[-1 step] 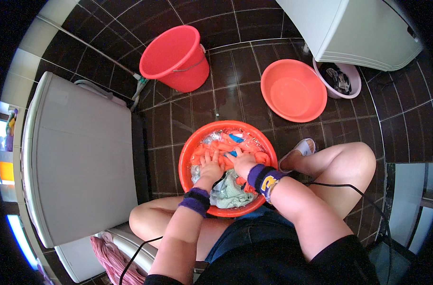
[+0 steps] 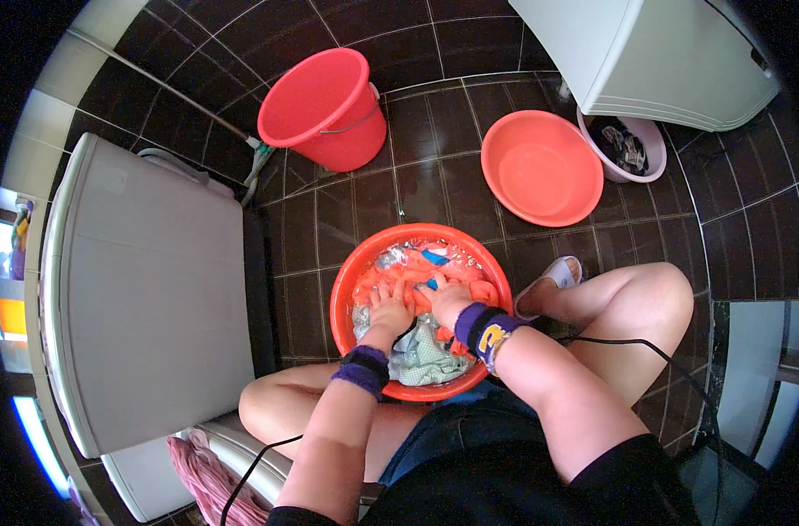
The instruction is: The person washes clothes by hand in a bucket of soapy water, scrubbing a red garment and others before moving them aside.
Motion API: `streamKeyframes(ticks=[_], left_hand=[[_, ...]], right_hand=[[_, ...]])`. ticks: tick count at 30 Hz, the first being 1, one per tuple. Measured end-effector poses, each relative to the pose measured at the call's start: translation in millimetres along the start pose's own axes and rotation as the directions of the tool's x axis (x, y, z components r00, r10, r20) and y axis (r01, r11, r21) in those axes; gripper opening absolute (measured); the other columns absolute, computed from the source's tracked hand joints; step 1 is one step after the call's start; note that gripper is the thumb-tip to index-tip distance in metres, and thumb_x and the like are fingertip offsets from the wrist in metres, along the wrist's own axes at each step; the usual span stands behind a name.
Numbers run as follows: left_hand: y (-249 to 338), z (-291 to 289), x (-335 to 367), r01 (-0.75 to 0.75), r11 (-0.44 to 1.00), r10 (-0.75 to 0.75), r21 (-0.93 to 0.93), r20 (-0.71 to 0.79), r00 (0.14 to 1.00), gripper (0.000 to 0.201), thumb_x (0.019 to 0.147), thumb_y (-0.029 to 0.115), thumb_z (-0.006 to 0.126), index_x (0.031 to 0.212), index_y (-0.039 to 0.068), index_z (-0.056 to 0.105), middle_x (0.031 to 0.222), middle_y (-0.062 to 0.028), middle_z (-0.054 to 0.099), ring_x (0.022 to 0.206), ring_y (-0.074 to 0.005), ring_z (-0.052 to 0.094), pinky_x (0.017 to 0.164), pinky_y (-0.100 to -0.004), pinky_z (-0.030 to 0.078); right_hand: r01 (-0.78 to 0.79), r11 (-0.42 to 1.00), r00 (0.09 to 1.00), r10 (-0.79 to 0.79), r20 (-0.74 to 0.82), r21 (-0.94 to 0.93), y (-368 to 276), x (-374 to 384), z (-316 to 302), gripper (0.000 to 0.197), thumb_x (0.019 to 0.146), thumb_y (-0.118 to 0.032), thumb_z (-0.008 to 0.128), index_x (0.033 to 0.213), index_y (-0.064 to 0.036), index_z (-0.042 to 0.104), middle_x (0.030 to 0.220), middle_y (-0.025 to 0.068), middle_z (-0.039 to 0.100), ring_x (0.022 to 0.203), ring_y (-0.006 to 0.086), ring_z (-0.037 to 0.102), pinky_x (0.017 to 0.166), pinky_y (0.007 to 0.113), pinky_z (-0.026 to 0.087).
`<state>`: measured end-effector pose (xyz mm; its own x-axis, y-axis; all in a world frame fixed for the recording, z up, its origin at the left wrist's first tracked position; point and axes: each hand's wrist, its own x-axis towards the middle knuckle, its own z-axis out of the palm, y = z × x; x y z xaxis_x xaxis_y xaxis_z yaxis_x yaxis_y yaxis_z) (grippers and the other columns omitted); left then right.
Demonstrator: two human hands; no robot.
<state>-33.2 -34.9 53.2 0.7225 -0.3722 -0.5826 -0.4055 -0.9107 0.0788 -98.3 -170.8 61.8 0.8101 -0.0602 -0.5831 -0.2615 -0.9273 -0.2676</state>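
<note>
A round orange-red basin stands on the dark tiled floor between my knees, holding water and wet laundry. My left hand and my right hand are both down in it, side by side, fingers curled on an orange cloth. A pale grey-green cloth lies bunched at the near side of the basin, under my wrists. A small blue piece shows at the far side. Both wrists wear dark purple bands.
A red bucket stands at the back beside an empty orange basin and a small pink tub of dark clothes. White appliances sit on the left and top right. A slipper is on my right foot.
</note>
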Motion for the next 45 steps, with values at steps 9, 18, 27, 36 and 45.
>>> streamKeyframes(ticks=[9,18,27,36,45], left_hand=[[-6,-12,-4,-0.112,0.79,-0.009,-0.603,-0.194,0.981,0.064,0.084,0.051,0.054,0.135,0.015,0.039,0.137,-0.0193,0.039,0.125,-0.0382,0.04,0.099,-0.0487,0.037],[-23,-15,-6,0.291,-0.689,0.423,-0.664,-0.043,0.905,0.051,0.089,0.059,0.043,0.11,0.014,0.057,0.106,-0.0073,0.061,0.094,-0.0215,0.061,0.079,-0.0381,0.051],[-5,-5,-26,0.19,-0.766,0.273,-0.614,-0.043,0.961,0.046,0.095,0.046,0.035,0.118,0.011,0.052,0.113,-0.0106,0.059,0.101,-0.0254,0.058,0.087,-0.0418,0.048],[46,-54,-53,0.142,-0.579,0.03,-0.803,0.153,0.988,0.043,0.099,0.034,0.026,0.123,0.006,0.048,0.117,-0.0132,0.058,0.106,-0.0267,0.057,0.092,-0.0426,0.048],[6,-44,-24,-0.156,0.171,-0.283,-0.973,-0.2,0.938,0.025,0.09,0.017,0.051,0.11,0.003,0.055,0.102,-0.0075,0.062,0.091,-0.0166,0.06,0.081,-0.0291,0.046]], right_hand=[[0.18,0.88,0.969,-0.081,-0.234,0.439,14,18,-4,0.034,0.084,-0.017,0.05,0.117,-0.0165,0.058,0.118,0.0194,0.054,0.102,0.0332,0.058,0.087,0.041,0.047],[0.64,0.349,0.728,0.008,-0.685,0.684,-80,-75,-78,0.013,0.084,-0.017,0.048,0.085,-0.0065,0.057,0.084,0.0178,0.06,0.085,0.037,0.059,0.073,0.047,0.047],[0.508,0.688,0.663,0.071,-0.745,0.518,-69,-89,-68,0.032,0.077,-0.041,0.068,0.082,-0.0101,0.059,0.084,0.0087,0.057,0.064,0.0337,0.062,0.056,0.043,0.051],[0.261,0.77,0.791,0.175,-0.587,0.582,-21,-34,-54,0.026,0.09,-0.034,0.049,0.102,-0.0173,0.066,0.089,0.0123,0.066,0.072,0.032,0.063,0.061,0.045,0.05],[0.173,0.841,0.769,0.211,-0.604,0.513,9,-12,-43,0.053,0.086,-0.048,0.054,0.117,-0.0062,0.053,0.115,0.0207,0.055,0.086,0.0352,0.063,0.067,0.044,0.052]])
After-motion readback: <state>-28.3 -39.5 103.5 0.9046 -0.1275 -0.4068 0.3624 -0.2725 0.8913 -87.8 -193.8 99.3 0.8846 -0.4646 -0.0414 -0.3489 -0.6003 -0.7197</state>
